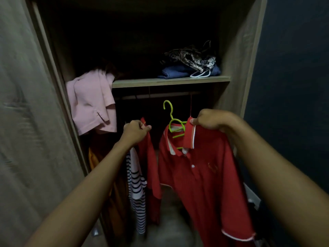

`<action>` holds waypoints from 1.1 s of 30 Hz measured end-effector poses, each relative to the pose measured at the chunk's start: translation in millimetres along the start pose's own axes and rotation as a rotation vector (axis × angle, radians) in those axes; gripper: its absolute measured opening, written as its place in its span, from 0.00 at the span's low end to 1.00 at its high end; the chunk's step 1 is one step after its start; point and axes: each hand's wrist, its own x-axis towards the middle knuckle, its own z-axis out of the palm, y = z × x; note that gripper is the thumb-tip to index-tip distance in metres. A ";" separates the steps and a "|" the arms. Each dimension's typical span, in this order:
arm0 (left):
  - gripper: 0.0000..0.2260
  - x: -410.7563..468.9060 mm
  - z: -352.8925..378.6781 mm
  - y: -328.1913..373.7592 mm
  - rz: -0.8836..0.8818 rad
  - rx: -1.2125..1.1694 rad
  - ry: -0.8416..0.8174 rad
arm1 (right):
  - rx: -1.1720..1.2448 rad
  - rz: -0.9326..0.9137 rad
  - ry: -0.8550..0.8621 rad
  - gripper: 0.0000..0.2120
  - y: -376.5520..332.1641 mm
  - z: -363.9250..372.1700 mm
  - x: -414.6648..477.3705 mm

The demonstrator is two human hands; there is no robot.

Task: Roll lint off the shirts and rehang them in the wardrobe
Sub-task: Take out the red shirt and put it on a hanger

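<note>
Red shirt [204, 175] on green hanger [173, 122], pinched by both raised hands.

Open wardrobe [236, 50]; before it red polo shirt [204, 179], white trim, sat on green hanger [170, 114], held up; pink shirt [90, 104] lay draped at left; striped shirt [137, 184] hung lower.

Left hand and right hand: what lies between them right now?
In the head view, the green hanger, tucked in the collar of the red polo shirt, stands between the left hand and the right hand.
</note>
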 end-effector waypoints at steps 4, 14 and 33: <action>0.22 17.0 22.3 -1.0 -0.058 0.025 -0.010 | 0.356 0.014 -0.032 0.14 7.5 38.2 33.4; 0.22 65.5 46.4 -20.5 -0.179 0.112 -0.022 | 0.638 -0.064 0.163 0.19 -10.3 90.0 113.5; 0.10 61.5 30.8 -11.6 -0.186 0.236 -0.169 | 0.833 -0.066 0.160 0.20 -12.3 146.5 211.9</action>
